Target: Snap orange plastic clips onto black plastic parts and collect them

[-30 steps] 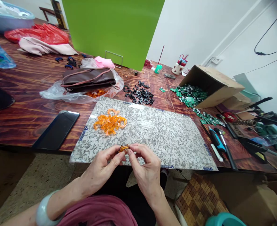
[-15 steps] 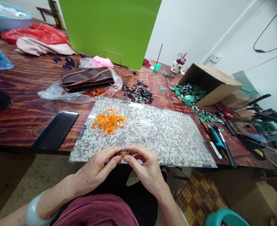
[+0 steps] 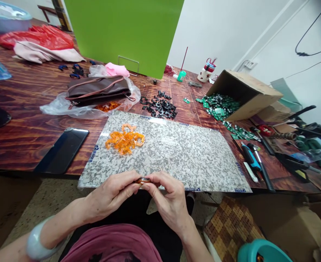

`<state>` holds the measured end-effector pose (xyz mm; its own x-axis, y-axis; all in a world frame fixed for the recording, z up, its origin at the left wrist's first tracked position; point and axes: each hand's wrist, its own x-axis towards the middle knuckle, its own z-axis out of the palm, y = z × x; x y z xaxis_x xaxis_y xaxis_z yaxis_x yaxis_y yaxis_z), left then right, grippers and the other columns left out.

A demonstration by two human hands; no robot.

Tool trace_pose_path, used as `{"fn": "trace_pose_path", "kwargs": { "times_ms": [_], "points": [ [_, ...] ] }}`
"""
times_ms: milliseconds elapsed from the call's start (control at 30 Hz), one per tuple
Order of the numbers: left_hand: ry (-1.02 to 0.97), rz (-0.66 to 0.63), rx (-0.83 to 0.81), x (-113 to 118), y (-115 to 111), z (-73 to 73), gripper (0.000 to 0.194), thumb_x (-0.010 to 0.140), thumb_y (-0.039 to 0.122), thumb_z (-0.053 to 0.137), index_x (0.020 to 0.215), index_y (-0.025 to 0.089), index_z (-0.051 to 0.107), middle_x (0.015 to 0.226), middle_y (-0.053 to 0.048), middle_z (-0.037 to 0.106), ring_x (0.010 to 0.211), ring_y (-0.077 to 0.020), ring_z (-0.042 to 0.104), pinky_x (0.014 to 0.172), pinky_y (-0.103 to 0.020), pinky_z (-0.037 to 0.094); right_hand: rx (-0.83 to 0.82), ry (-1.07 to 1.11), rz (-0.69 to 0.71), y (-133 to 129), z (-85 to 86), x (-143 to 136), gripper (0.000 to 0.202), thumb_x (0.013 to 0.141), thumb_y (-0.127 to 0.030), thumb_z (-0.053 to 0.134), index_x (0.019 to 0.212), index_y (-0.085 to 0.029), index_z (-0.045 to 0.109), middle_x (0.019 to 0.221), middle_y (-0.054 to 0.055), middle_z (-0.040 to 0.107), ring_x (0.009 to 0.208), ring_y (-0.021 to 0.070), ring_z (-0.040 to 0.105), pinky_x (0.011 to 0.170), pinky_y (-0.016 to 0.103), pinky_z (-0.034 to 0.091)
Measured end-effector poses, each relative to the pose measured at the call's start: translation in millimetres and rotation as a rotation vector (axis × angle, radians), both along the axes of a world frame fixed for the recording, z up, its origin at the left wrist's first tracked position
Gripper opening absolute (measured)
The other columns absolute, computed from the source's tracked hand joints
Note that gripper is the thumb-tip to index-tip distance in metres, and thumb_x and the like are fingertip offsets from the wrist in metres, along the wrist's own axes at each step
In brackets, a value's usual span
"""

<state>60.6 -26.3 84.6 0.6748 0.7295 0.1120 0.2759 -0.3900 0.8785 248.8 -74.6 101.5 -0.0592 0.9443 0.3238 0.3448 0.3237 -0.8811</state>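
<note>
Between my two hands is a small orange and black plastic part (image 3: 142, 181), held just above the near edge of a speckled grey board (image 3: 193, 160). My left hand (image 3: 116, 191) pinches its left end with thumb and fingers. At the other end, my right hand (image 3: 167, 193) grips it the same way. The fingers hide much of the part. A pile of translucent orange plastic pieces (image 3: 124, 140) lies on the board's left side. Thin clear or white strips (image 3: 169, 142) rest near its middle. Beyond the board's far edge are black plastic pieces (image 3: 161, 107) in a heap.
A phone (image 3: 63, 151) lies left of the board. Behind it sits a brown bag (image 3: 99, 91) on clear plastic. Green circuit boards (image 3: 220, 105) spill from a cardboard box (image 3: 254, 94). Tools, including a blue-handled cutter (image 3: 251, 157), lie at right. A teal bucket (image 3: 264, 251) stands below.
Both hands keep their pinch on the orange and black part, which now looks tilted flatter between the fingertips. The whole view has shifted slightly.
</note>
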Motion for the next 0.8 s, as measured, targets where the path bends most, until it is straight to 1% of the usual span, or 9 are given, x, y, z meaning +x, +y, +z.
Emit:
{"fn": "trace_pose_path", "kwargs": {
  "times_ms": [100, 167, 300, 467, 567, 600, 667, 733, 800],
  "points": [
    [-0.01, 0.001, -0.049, 0.9, 2.9, 0.3, 0.025, 0.097, 0.029, 0.046, 0.097, 0.019, 0.069, 0.085, -0.006, 0.068, 0.076, -0.0189, 0.061, 0.07, -0.025, 0.045, 0.005, 0.015, 0.035, 2.1, -3.0, 2.5, 0.008, 0.093, -0.021, 0.064, 0.093, -0.02, 0.072, 0.084, 0.003, 0.072, 0.075, 0.0142, 0.064, 0.065, 0.024, 0.05],
    [-0.026, 0.012, -0.058, 1.2, 5.0, -1.4, 0.025, 0.096, 0.029, 0.047, 0.101, 0.02, 0.07, 0.088, -0.006, 0.07, 0.08, -0.0197, 0.063, 0.073, -0.025, 0.046, 0.008, 0.032, 0.057, 4.2, -5.6, 5.6, 0.01, 0.091, -0.025, 0.067, 0.099, -0.022, 0.072, 0.088, 0.003, 0.072, 0.079, 0.0148, 0.064, 0.065, 0.024, 0.051],
    [-0.025, 0.042, -0.03, 1.6, 7.8, -7.0, 0.024, 0.095, 0.028, 0.05, 0.107, 0.021, 0.07, 0.093, -0.007, 0.072, 0.085, -0.0202, 0.065, 0.077, -0.025, 0.047, 0.033, 0.022, 0.028, 6.8, -10.9, 10.4, 0.02, 0.086, -0.03, 0.074, 0.105, -0.023, 0.071, 0.093, 0.004, 0.072, 0.08, 0.0154, 0.064, 0.064, 0.025, 0.051],
    [-0.032, 0.051, 0.002, 2.9, 6.4, -13.5, 0.023, 0.096, 0.028, 0.051, 0.106, 0.022, 0.071, 0.09, -0.005, 0.072, 0.081, -0.0192, 0.066, 0.074, -0.023, 0.048, 0.045, -0.032, 0.011, 6.9, -13.8, 5.0, 0.009, 0.091, -0.025, 0.067, 0.099, -0.023, 0.07, 0.092, 0.004, 0.072, 0.084, 0.0162, 0.065, 0.071, 0.027, 0.051],
    [-0.05, 0.134, -0.034, 3.0, 6.3, -16.2, 0.029, 0.095, 0.032, 0.055, 0.121, 0.025, 0.067, 0.107, -0.006, 0.074, 0.096, -0.022, 0.068, 0.084, -0.024, 0.049, 0.015, -0.079, -0.027, 13.6, -13.5, 8.9, 0.008, 0.093, -0.025, 0.063, 0.095, -0.021, 0.069, 0.088, 0.004, 0.072, 0.081, 0.0158, 0.065, 0.073, 0.027, 0.051],
    [-0.056, 0.18, -0.055, 2.7, 7.1, -16.7, 0.033, 0.095, 0.034, 0.056, 0.125, 0.026, 0.065, 0.112, -0.007, 0.074, 0.1, -0.023, 0.068, 0.087, -0.024, 0.049, -0.01, -0.106, -0.056, 17.6, -13.6, 15.5, 0.009, 0.093, -0.025, 0.062, 0.095, -0.02, 0.07, 0.088, 0.004, 0.072, 0.08, 0.0157, 0.065, 0.072, 0.027, 0.051],
    [-0.061, 0.268, -0.08, 1.7, 9.9, -17.3, 0.036, 0.093, 0.037, 0.059, 0.127, 0.027, 0.064, 0.113, -0.006, 0.074, 0.102, -0.0242, 0.068, 0.09, -0.025, 0.049, -0.095, -0.212, -0.174, 26.6, -14.8, 39.4, 0.014, 0.093, -0.029, 0.06, 0.095, -0.02, 0.07, 0.09, 0.004, 0.073, 0.08, 0.0158, 0.065, 0.071, 0.027, 0.051],
    [-0.066, 0.327, -0.083, 0.8, 13.3, -17.8, 0.033, 0.092, 0.04, 0.06, 0.121, 0.026, 0.068, 0.107, -0.006, 0.076, 0.1, -0.0246, 0.069, 0.091, -0.026, 0.049, -0.202, -0.357, -0.343, 34.3, -17.7, 75.5, 0.02, 0.093, -0.036, 0.058, 0.094, -0.02, 0.071, 0.092, 0.004, 0.074, 0.079, 0.0169, 0.066, 0.07, 0.028, 0.051],
    [-0.082, 0.364, -0.079, 0.4, 15.7, -18.7, 0.03, 0.092, 0.043, 0.06, 0.114, 0.025, 0.072, 0.101, -0.006, 0.077, 0.093, -0.0241, 0.07, 0.09, -0.026, 0.05, -0.255, -0.438, -0.475, 38.6, -21.1, 116.5, 0.028, 0.091, -0.039, 0.056, 0.092, -0.017, 0.072, 0.089, 0.008, 0.074, 0.078, 0.0202, 0.067, 0.072, 0.031, 0.051]
  ]
}}
